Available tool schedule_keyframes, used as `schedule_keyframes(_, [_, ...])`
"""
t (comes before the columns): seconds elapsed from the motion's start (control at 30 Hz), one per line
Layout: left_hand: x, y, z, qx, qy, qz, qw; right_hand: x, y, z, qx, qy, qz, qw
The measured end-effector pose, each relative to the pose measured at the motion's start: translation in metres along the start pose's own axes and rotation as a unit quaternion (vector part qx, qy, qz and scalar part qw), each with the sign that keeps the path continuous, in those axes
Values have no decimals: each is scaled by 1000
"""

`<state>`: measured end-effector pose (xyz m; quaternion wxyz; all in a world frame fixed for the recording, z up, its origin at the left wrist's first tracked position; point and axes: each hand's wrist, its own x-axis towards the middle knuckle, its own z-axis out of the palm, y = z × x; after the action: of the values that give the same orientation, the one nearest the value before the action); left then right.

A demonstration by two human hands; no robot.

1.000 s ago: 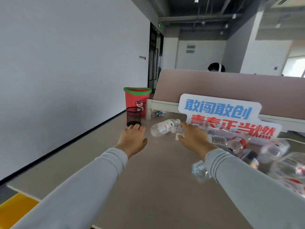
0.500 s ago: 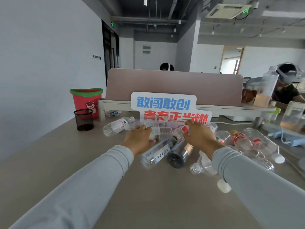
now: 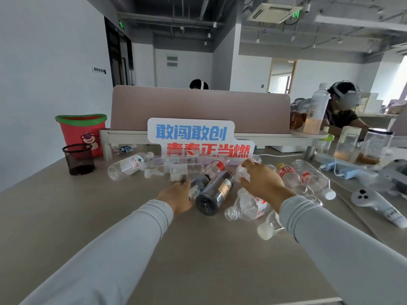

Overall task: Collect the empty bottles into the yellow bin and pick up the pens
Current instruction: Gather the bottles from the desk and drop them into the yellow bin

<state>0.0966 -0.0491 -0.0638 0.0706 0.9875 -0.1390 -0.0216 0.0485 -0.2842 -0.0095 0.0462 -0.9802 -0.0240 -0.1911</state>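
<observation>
Several empty plastic bottles lie in a heap on the grey table (image 3: pixel 66 216) in front of a white sign. My left hand (image 3: pixel 177 198) grips a small dark bottle (image 3: pixel 198 183) from its left side. Beside it lies a bigger dark bottle (image 3: pixel 217 191). My right hand (image 3: pixel 262 183) curls its fingers round the end of a clear bottle (image 3: pixel 241 172). A clear bottle with a green-and-white label (image 3: pixel 130 166) lies at the heap's left end. An uncapped red-label bottle (image 3: pixel 246 208) lies under my right wrist. I see no yellow bin and no pens.
A black mesh pen cup (image 3: pixel 79 159) and a red bin with a green rim (image 3: pixel 81 130) stand at the far left. The sign (image 3: pixel 193 135) leans on a pink desk divider. A grey controller (image 3: pixel 374 205) and a blue device (image 3: pixel 343 172) lie at the right.
The view swung right onto the bottle heap. My right hand let go of the green-label bottle. Both hands moved into the heap and closed on a dark and a clear bottle.
</observation>
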Motion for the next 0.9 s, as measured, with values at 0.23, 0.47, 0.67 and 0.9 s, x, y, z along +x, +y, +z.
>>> schedule_keyframes(0.23, [-4,-2,-14,58,104,-59,991,-8,26,0,12,-58,-13,998])
schedule_keyframes(0.47, [-6,25,-29,54,159,-6,986,-17,43,-7,41,-163,-32,985])
schedule_keyframes(0.67, [-5,45,-24,56,167,32,984,-22,50,-2,-13,-226,-48,973])
schedule_keyframes(0.9, [-8,40,-26,62,178,35,982,-21,45,10,-75,-160,-67,982])
